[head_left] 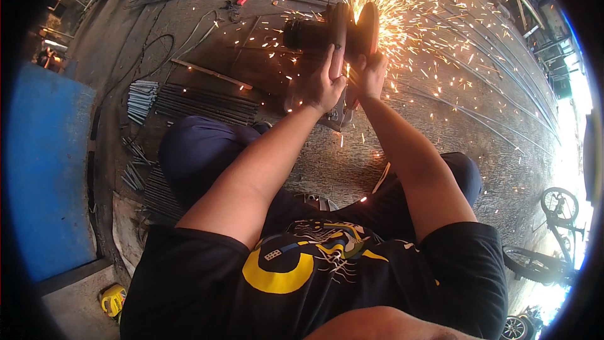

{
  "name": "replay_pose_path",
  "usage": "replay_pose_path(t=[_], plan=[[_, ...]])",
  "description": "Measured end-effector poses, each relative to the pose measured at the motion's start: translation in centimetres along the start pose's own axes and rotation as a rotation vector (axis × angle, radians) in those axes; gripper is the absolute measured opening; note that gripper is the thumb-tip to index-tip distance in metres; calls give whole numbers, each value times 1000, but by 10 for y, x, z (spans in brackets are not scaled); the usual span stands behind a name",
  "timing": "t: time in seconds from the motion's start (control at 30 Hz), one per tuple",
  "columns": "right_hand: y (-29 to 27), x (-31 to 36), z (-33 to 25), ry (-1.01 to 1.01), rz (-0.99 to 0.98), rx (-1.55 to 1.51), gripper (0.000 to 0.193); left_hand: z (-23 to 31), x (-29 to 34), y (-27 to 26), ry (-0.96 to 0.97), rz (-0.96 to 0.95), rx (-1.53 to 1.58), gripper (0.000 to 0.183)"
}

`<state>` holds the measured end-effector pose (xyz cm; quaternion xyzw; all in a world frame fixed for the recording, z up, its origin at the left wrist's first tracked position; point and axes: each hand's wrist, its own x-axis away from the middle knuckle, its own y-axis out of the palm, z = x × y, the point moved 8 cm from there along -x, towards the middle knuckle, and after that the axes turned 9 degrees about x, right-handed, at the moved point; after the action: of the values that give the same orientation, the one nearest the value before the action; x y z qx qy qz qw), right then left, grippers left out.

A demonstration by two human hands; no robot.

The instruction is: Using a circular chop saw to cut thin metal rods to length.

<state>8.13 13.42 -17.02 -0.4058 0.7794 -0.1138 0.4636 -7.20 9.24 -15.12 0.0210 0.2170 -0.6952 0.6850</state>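
Observation:
A dark cut-off saw stands in front of me, its motor housing to the left and a round disc or guard to the right. Bright orange sparks spray from its far right side. My left hand grips the saw's near left part, one finger stretched along the reddish guard. Against the right side, below the disc, my right hand is closed; what lies inside its fingers is mostly hidden, though it seems to be part of the saw. The metal base shows under my hands. Where the disc cuts is out of sight.
Left of my knee lie bundles of dark rods and shiny cut rods. Long bars stretch across the floor at right and far back. A blue panel, a yellow tape measure and a bicycle stand around.

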Motion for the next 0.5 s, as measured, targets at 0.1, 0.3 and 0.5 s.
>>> replay_pose_path(t=[0.1, 0.3, 0.5], plan=[[-2, 1, 0, 7, -1, -13, 29, -7, 3, 3, -53, -19, 53, 79], [-1, 2, 1, 59, -41, 6, 29, 3, 2, 1, 80, 34, 4, 81], [-2, 4, 2, 90, -42, 5, 27, -1, 5, 2, -23, -12, 54, 80]])
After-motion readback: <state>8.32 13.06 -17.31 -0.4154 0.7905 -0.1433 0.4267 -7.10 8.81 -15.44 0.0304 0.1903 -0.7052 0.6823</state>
